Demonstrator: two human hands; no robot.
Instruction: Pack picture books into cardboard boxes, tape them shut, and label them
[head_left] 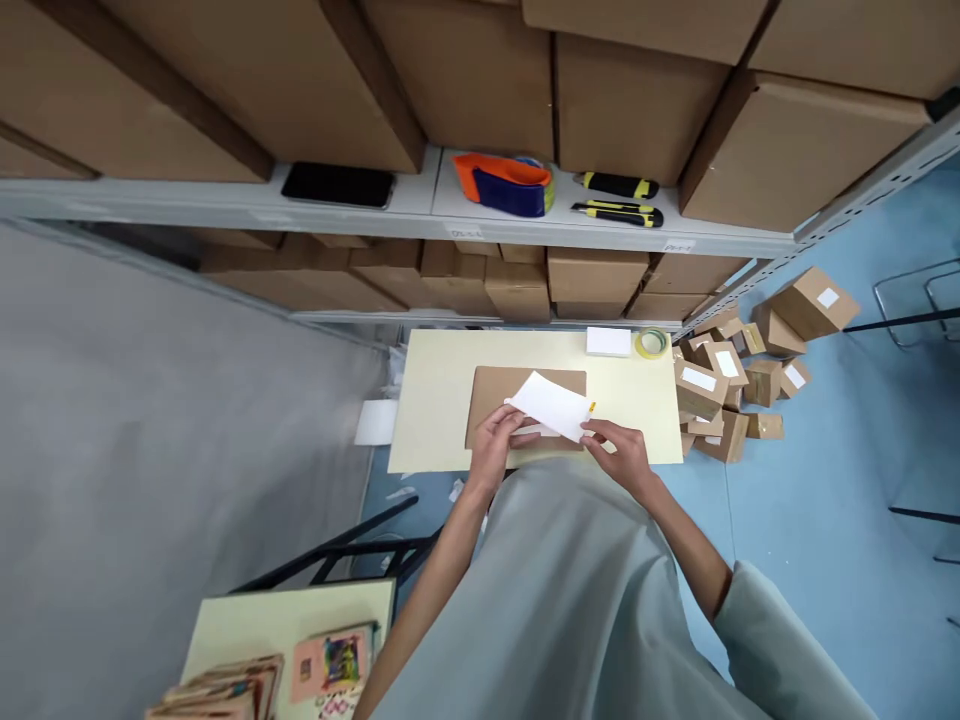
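Observation:
A white sheet of paper (pixel 553 404) is held between both hands above a flat brown cardboard piece (pixel 495 388) that lies on a pale yellow table (pixel 435 400). My left hand (pixel 496 440) pinches the sheet's left end, fingers closed on it. My right hand (pixel 619 450) grips its right lower corner, where a small yellow-orange bit (pixel 592 407) shows. The sheet is tilted, its left end higher.
A white pad (pixel 608 341) and a tape roll (pixel 651 342) sit at the table's far edge. Small taped boxes (pixel 720 385) are piled on the blue floor at right. The shelf holds a phone (pixel 338 185), an orange-blue tape dispenser (pixel 505 183), two utility knives (pixel 619 198) and large cartons. Booklets (pixel 225 690) lie on a near table.

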